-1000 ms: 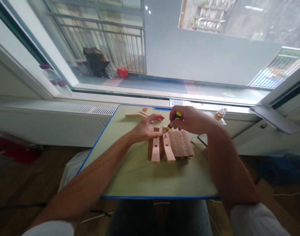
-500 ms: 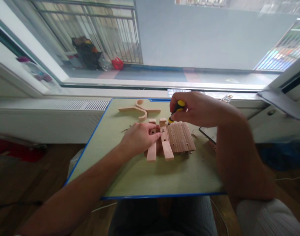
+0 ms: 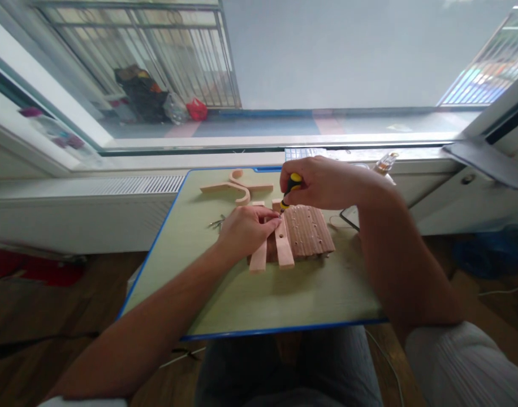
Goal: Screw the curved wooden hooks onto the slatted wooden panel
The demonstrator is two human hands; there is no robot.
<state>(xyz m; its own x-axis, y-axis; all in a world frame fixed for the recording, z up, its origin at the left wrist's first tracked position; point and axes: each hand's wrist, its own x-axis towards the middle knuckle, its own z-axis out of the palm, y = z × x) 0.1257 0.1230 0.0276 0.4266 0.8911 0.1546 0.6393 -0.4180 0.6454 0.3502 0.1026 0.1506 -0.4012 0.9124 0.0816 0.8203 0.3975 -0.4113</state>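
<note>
My right hand [image 3: 316,182] is closed around a yellow-and-black screwdriver [image 3: 292,186], its shaft pointing down at a light wooden strip [image 3: 284,249] with a hole in it. At the tool's tip, the thumb and forefinger of my left hand [image 3: 247,230] pinch what looks like a small screw [image 3: 280,217]. A second wooden strip [image 3: 259,259] lies to the left, partly under my left hand. Both strips rest across a brown slatted wooden panel [image 3: 309,229] with small holes.
Two curved wooden pieces [image 3: 237,186] lie at the back of the blue-edged table [image 3: 208,299]. Loose screws [image 3: 217,223] are left of my left hand. A phone-like device [image 3: 350,217] sits by my right forearm; a glass bottle [image 3: 386,163] stands near the window sill.
My right hand has brought the screwdriver left and slightly down, from above the panel's edge onto the strip at my left fingertips. The whole view has shifted slightly.
</note>
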